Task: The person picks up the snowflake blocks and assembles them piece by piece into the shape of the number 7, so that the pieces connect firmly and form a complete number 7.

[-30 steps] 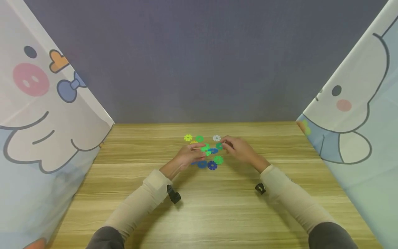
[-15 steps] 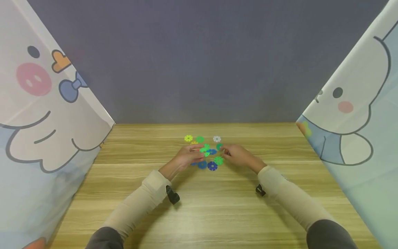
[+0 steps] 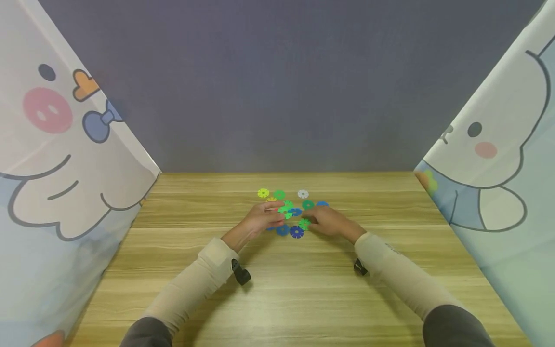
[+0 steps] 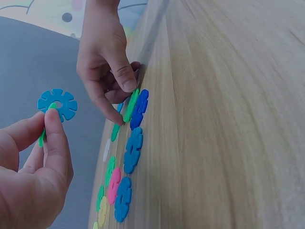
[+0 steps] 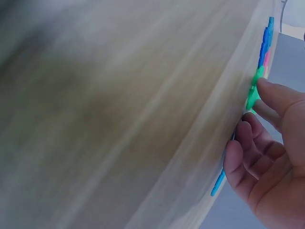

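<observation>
A: Item one, left hand (image 4: 40, 179): thumb and forefinger pinching a green disc (image 3: 285, 212), held edge-up above the table (image 3: 303, 294).

B: Anything attached?

A: One blue disc (image 4: 67, 105) (notched like a flower), joined to the green one and standing clear of the fingers.

B: Right hand?

A: Item two, right hand (image 3: 327, 221): thumb and forefinger apart, set at opposite edges of a second green disc (image 3: 305, 224) lying on the table. Whether they grip it, I cannot tell. Other fingers curled in towards the palm.

B: Loose pieces nearby?

A: One dark blue disc (image 3: 297, 232), just beside that second green one; one mid-blue disc (image 3: 283, 230), left of the dark blue. Farther back: one yellow-green disc (image 3: 263, 193), one white disc (image 3: 303, 193), one teal disc (image 3: 308, 205).

B: And the surroundings?

A: Wood-grain tabletop, grey back panel (image 3: 277, 96), cartoon cloth (image 3: 43, 159) at the left; two pale sleeves (image 3: 191, 286), one per arm.
</observation>
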`<state>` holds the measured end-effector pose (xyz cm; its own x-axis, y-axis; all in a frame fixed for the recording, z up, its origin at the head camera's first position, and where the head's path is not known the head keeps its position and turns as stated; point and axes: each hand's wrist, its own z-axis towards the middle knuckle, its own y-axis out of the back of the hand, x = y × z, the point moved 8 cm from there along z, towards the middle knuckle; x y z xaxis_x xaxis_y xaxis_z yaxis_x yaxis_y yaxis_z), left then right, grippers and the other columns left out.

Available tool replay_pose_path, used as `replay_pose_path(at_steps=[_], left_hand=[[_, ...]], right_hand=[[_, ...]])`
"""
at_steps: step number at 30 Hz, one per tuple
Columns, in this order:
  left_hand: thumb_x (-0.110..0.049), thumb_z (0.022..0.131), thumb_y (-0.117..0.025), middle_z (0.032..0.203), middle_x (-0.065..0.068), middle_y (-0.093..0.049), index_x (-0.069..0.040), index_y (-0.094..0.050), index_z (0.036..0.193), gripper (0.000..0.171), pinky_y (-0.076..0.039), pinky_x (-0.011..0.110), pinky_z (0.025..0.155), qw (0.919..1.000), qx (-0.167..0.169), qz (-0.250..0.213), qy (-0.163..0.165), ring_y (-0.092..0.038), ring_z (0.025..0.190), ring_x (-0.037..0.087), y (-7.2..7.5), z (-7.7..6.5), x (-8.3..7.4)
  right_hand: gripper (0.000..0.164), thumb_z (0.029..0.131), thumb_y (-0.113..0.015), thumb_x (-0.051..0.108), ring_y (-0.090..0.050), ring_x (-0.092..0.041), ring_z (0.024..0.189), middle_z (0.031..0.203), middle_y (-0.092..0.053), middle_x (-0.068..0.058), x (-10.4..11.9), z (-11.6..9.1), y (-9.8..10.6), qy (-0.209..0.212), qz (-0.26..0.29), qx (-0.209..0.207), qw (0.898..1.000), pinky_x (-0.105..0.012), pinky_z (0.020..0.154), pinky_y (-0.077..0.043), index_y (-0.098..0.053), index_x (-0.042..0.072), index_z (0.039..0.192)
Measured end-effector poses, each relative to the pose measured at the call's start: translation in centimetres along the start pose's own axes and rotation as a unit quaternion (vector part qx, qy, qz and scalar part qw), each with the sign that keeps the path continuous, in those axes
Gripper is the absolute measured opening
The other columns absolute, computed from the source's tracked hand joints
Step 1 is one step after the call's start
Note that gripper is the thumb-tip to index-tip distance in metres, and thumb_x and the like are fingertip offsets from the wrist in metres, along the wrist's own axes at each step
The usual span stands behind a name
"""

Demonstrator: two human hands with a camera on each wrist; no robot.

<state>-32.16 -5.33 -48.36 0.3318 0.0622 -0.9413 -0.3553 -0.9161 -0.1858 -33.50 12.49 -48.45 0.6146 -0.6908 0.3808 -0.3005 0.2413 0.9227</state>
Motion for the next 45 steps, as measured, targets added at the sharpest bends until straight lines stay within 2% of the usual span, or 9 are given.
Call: replay_pose_path(at_steps=[3, 7, 10, 14, 17, 20, 27, 34, 45], left_hand=[[0.007, 0.095, -0.065, 0.154, 0.027, -0.035, 0.002, -0.042, 0.152, 0.062, -0.061, 0.019, 0.083, 1.0000, -0.001, 0.002, 0.000, -0.071, 0.103, 0.024, 0.0, 0.0, 0.0], [0.005, 0.095, -0.065, 0.124, 0.017, -0.058, 0.002, -0.042, 0.152, 0.062, -0.061, 0.020, 0.083, 1.0000, 0.000, 0.008, 0.001, -0.072, 0.095, 0.019, 0.0, 0.0, 0.1], [0.005, 0.095, -0.066, 0.108, 0.010, -0.062, 0.001, -0.042, 0.152, 0.062, -0.061, 0.020, 0.082, 1.0000, 0.001, 0.009, 0.003, -0.072, 0.091, 0.016, 0.1, 0.1, 0.2], [0.006, 0.095, -0.065, 0.130, 0.020, -0.056, 0.002, -0.043, 0.151, 0.061, -0.061, 0.019, 0.082, 1.0000, -0.002, 0.005, 0.003, -0.071, 0.087, 0.013, 0.1, 0.3, 0.5], [0.006, 0.095, -0.064, 0.157, 0.030, -0.030, 0.002, -0.042, 0.152, 0.061, -0.061, 0.018, 0.083, 1.0000, -0.003, 0.006, 0.003, -0.070, 0.087, 0.011, 0.1, 0.3, 0.6], [0.006, 0.096, -0.063, 0.165, 0.033, -0.013, 0.002, -0.041, 0.152, 0.060, -0.060, 0.018, 0.083, 0.9999, -0.004, 0.011, 0.002, -0.070, 0.090, 0.011, 0.0, 0.2, 0.5], [0.007, 0.094, -0.065, 0.165, 0.032, -0.015, 0.001, -0.044, 0.151, 0.060, -0.061, 0.017, 0.081, 0.9998, -0.018, 0.002, 0.010, -0.070, 0.091, 0.013, 0.1, 0.2, 0.7], [0.006, 0.095, -0.065, 0.165, 0.033, -0.014, 0.000, -0.046, 0.150, 0.058, -0.061, 0.019, 0.084, 0.9998, -0.017, 0.005, 0.008, -0.070, 0.099, 0.018, 0.2, 0.2, 0.8], [0.007, 0.095, -0.065, 0.160, 0.032, -0.021, 0.000, -0.049, 0.148, 0.056, -0.061, 0.020, 0.085, 0.9997, -0.021, 0.002, 0.006, -0.069, 0.095, 0.015, 0.1, 0.2, 0.7]], right_hand=[[0.041, 0.097, -0.069, 0.018, -0.045, -0.005, 0.065, 0.072, -0.053, 0.008, 0.0, 0.0, 0.0, 0.002, -0.002, -0.003, 1.000, -0.021, 0.061, -0.044, -0.064, 0.008, 0.136], [0.040, 0.095, -0.071, 0.016, -0.045, -0.006, 0.065, 0.073, -0.053, 0.006, 0.0, -0.1, 0.0, -0.001, 0.007, -0.009, 1.000, -0.021, 0.060, -0.043, -0.066, 0.011, 0.135], [0.039, 0.095, -0.072, 0.017, -0.046, -0.006, 0.066, 0.076, -0.056, 0.005, -0.2, -0.1, 0.1, -0.019, 0.014, -0.013, 1.000, -0.022, 0.060, -0.044, -0.067, 0.012, 0.133], [0.035, 0.095, -0.073, 0.020, -0.052, -0.008, 0.074, 0.084, -0.061, 0.004, -0.3, -0.4, 0.4, -0.044, 0.009, -0.023, 0.999, -0.024, 0.065, -0.048, -0.068, 0.008, 0.127], [0.028, 0.096, -0.072, 0.021, -0.056, -0.010, 0.079, 0.087, -0.063, 0.002, -0.5, -0.6, 0.6, -0.049, 0.001, -0.028, 0.998, -0.026, 0.069, -0.052, -0.067, 0.006, 0.119], [0.022, 0.098, -0.069, 0.020, -0.060, -0.012, 0.081, 0.090, -0.066, 0.000, -0.6, -0.8, 0.7, -0.048, 0.007, -0.025, 0.999, -0.028, 0.073, -0.056, -0.064, 0.006, 0.113], [0.023, 0.099, -0.066, 0.019, -0.064, -0.010, 0.082, 0.094, -0.070, -0.003, -0.9, -1.3, 1.2, -0.048, 0.055, -0.028, 0.997, -0.026, 0.077, -0.058, -0.062, 0.002, 0.114], [0.020, 0.101, -0.063, 0.022, -0.051, -0.006, 0.059, 0.074, -0.065, 0.003, -0.9, -1.4, 2.0, -0.053, 0.106, -0.045, 0.992, -0.022, 0.058, -0.048, -0.062, 0.005, 0.112], [0.024, 0.106, -0.055, 0.019, -0.053, -0.012, 0.058, 0.076, -0.066, -0.020, -0.6, -1.8, 3.0, -0.071, 0.216, -0.054, 0.972, -0.022, 0.055, -0.047, -0.057, 0.002, 0.122]])
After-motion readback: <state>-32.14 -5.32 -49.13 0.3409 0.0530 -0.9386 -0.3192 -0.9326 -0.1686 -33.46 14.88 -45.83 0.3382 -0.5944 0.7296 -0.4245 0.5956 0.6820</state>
